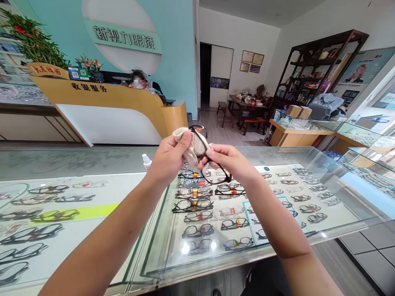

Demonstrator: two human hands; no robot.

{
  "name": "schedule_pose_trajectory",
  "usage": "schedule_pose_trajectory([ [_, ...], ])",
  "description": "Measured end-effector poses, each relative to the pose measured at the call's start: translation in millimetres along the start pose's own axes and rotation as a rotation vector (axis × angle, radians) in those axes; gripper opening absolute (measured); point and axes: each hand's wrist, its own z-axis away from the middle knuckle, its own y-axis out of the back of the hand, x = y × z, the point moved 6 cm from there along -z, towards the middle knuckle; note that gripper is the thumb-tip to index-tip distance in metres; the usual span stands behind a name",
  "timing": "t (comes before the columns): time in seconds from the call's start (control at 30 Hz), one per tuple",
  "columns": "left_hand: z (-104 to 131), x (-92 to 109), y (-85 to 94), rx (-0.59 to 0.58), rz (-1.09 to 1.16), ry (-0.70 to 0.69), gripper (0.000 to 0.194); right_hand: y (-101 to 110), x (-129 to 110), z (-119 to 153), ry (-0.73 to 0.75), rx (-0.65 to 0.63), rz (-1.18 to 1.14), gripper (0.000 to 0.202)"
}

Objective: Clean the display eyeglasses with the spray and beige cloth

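Black-framed glasses (216, 172) are up above the glass case (163, 255). I see the left hand (171, 154) pinching cream cloth (194, 153) against one lens, right hand (230, 160) gripping the frame. White bottle (147, 161) on the glass case, display spectacles (193, 204) inside.

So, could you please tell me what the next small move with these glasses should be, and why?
Probably a gentle rub with the left hand: it holds the pale cloth around one end of the dark-framed glasses, while the right hand grips the frame near its middle.
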Motion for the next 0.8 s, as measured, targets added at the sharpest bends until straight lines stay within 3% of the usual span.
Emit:
schedule_pose_trajectory([
  [0.13,-6,1,7.7,0.034,0.096,0.016,0.055,16,-5,3,0.010,0.069,-0.073,0.036],
  [0.27,-9,-5,15.1,0.087,0.091,0.017,0.055,32,-15,7,0.123,0.263,-0.069,0.038],
  [0.37,-5,-14,7.9,-0.010,0.010,0.109,0.059,36,-19,7,0.225,0.351,-0.003,0.037],
  [0.5,4,-17,-4.9,-0.129,-0.087,0.168,0.057,34,-17,4,0.323,0.368,0.054,0.035],
  [0.67,12,-18,-18.5,-0.198,-0.133,0.190,0.061,31,-4,1,0.261,0.404,-0.077,0.032],
  [0.8,15,-23,-26.0,-0.206,-0.156,0.231,0.066,25,7,-2,0.195,0.442,-0.168,0.042],
])
